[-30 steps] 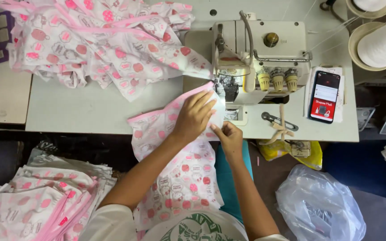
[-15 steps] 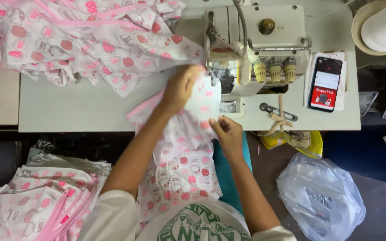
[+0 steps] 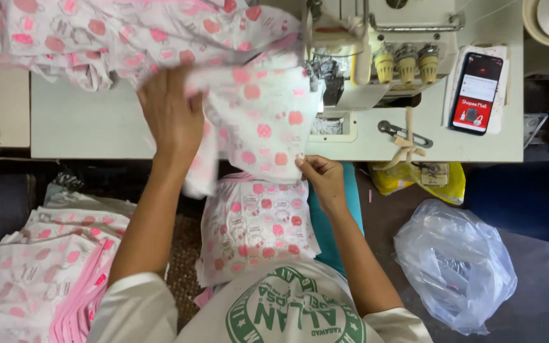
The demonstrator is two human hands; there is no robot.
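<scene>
My left hand (image 3: pixel 171 117) grips a white fabric piece (image 3: pixel 258 117) printed with pink dots and lifts it up and leftwards over the grey sewing table (image 3: pixel 77 127). The piece hangs in front of the sewing machine (image 3: pixel 382 51). My right hand (image 3: pixel 322 178) pinches the lower right edge of the same piece at the table's front edge. More of the same printed fabric (image 3: pixel 255 225) lies on my lap below.
A heap of matching printed fabric (image 3: pixel 122 32) covers the table's far left. A stack of sewn pieces (image 3: pixel 39 273) lies on the floor at left. A phone (image 3: pixel 476 92) and scissors (image 3: pixel 408 136) rest right of the machine. A clear plastic bag (image 3: pixel 455 263) sits on the floor.
My left hand has raised the fabric piece from the machine and swung it up and to the left. My right hand stayed at the fabric's lower edge. The view has moved closer.
</scene>
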